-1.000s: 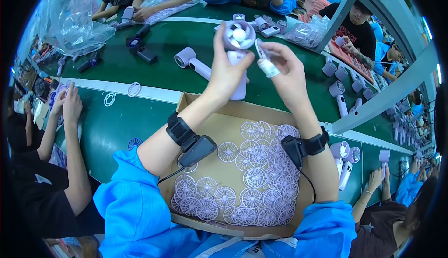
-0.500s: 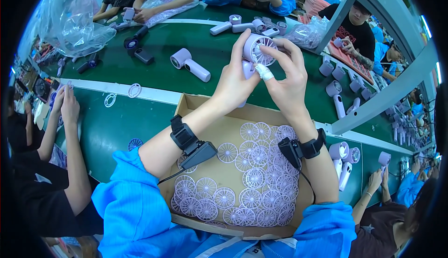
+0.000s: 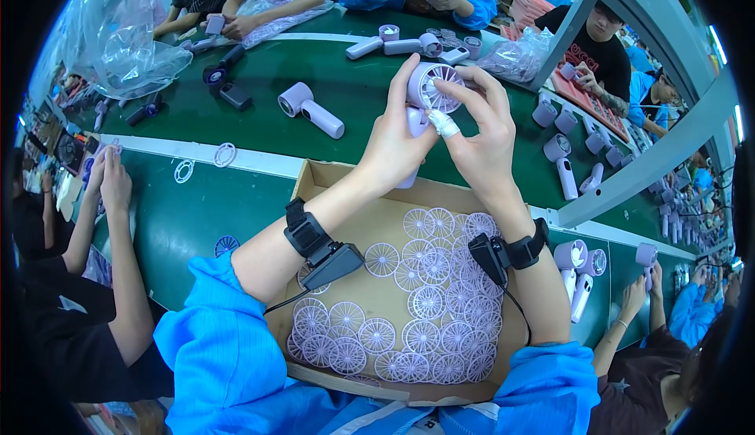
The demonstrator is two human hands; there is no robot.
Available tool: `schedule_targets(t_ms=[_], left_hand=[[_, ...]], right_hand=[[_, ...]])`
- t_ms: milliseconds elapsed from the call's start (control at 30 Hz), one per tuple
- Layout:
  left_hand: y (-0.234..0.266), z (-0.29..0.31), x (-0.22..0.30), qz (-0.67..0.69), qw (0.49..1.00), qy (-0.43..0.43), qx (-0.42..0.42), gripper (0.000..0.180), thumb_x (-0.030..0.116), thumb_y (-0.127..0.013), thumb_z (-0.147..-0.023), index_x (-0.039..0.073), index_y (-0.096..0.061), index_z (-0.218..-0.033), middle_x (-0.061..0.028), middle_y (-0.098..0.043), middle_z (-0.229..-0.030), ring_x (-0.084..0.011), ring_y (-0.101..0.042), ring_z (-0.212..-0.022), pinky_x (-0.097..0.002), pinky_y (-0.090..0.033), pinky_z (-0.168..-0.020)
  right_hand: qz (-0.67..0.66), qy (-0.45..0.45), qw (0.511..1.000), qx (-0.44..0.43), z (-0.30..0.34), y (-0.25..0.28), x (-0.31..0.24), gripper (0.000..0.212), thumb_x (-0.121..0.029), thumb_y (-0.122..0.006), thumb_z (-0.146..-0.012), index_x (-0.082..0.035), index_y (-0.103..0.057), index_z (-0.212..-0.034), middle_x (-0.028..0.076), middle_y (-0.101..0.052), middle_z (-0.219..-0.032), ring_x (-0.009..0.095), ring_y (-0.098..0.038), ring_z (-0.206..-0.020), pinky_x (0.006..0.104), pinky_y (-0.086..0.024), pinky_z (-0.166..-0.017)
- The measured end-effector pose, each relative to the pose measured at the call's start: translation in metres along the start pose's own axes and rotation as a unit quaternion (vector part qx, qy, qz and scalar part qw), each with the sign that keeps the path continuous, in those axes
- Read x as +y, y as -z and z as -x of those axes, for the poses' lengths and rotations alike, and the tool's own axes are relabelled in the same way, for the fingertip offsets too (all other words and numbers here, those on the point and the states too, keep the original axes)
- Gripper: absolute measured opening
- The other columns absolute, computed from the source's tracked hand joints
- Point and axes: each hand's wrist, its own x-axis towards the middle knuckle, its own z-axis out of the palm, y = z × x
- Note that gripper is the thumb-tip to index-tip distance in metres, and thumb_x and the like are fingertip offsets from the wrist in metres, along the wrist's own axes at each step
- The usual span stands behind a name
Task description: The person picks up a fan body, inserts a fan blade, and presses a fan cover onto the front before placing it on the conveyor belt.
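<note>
"Where was the lilac handheld fan (image 3: pixel 418 85)?"

"Near the far wall of the cardboard box (image 3: pixel 334 174), its handle gripped in the left hand (image 3: pixel 395 140)."

"And the right hand (image 3: pixel 485 132)?"

"Its curled fingers touched the spoked grille (image 3: pixel 445 105) at the fan's head, thumb wrapped in white. Loose grilles (image 3: pixel 427 302) lay overlapping in the box."

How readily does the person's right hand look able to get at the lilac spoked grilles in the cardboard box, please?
Probably yes: the cardboard box lies open and nothing covers many spoked grilles, though the right hand touches the handheld fan.
</note>
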Motion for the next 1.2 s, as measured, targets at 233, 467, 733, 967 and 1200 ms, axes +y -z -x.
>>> schedule_targets(t_ms=[233,467,733,967,1200], left_hand=[[0.002,0.002,0.003,0.017,0.999,-0.045,-0.012,0.081,0.006,-0.061,-0.083,0.021,-0.013,-0.146,-0.0188,-0.057,-0.115,-0.026,-0.064,-0.088,-0.0335,-0.053,-0.055],[0.004,0.0,0.003,0.203,0.976,0.021,-0.08,0.069,0.018,-0.055,-0.089,0.024,-0.017,-0.146,-0.0112,-0.056,-0.111,-0.0162,-0.059,-0.076,-0.0264,-0.051,-0.049],[0.008,-0.003,0.004,0.143,0.986,0.031,-0.077,0.052,0.033,-0.044,-0.096,0.024,-0.027,-0.144,-0.0072,-0.056,-0.102,-0.0104,-0.056,-0.071,-0.0221,-0.047,-0.046],[0.007,-0.004,0.007,0.056,0.993,-0.01,-0.107,0.054,0.03,-0.049,-0.096,0.023,-0.028,-0.144,-0.0052,-0.056,-0.092,-0.0081,-0.055,-0.068,-0.0209,-0.045,-0.044],[0.022,-0.02,-0.046,-0.015,0.998,0.053,0.039,0.06,0.025,-0.054,-0.091,0.014,-0.028,-0.144,-0.0172,-0.061,-0.114,-0.0269,-0.062,-0.095,-0.0347,-0.051,-0.082]], right_hand=[[0.031,0.012,0.999,-0.018,-0.001,0.001,0.003,0.033,-0.004,-0.072,-0.071,-0.008,-0.07,-0.103,0.013,-0.055,-0.117,0.027,-0.056,-0.107,0.0335,-0.047,-0.09],[-0.455,-0.275,0.847,-0.018,0.008,-0.007,0.004,0.053,-0.013,-0.065,-0.083,-0.013,-0.047,-0.133,0.009,-0.056,-0.115,0.017,-0.054,-0.099,0.026,-0.046,-0.073],[-0.474,-0.311,0.82,-0.081,0.008,-0.011,0.014,0.041,-0.015,-0.055,-0.092,-0.012,-0.043,-0.132,0.004,-0.056,-0.112,0.011,-0.057,-0.093,0.0239,-0.047,-0.074],[-0.456,-0.35,0.816,-0.058,0.001,-0.001,0.013,0.034,-0.019,-0.05,-0.095,-0.013,-0.048,-0.129,0.004,-0.057,-0.112,0.013,-0.057,-0.1,0.0263,-0.048,-0.08],[-0.152,-0.305,0.894,-0.29,-0.025,0.049,0.059,0.033,-0.023,-0.047,-0.095,-0.012,-0.056,-0.125,0.005,-0.058,-0.115,0.017,-0.059,-0.099,0.033,-0.048,-0.085]])
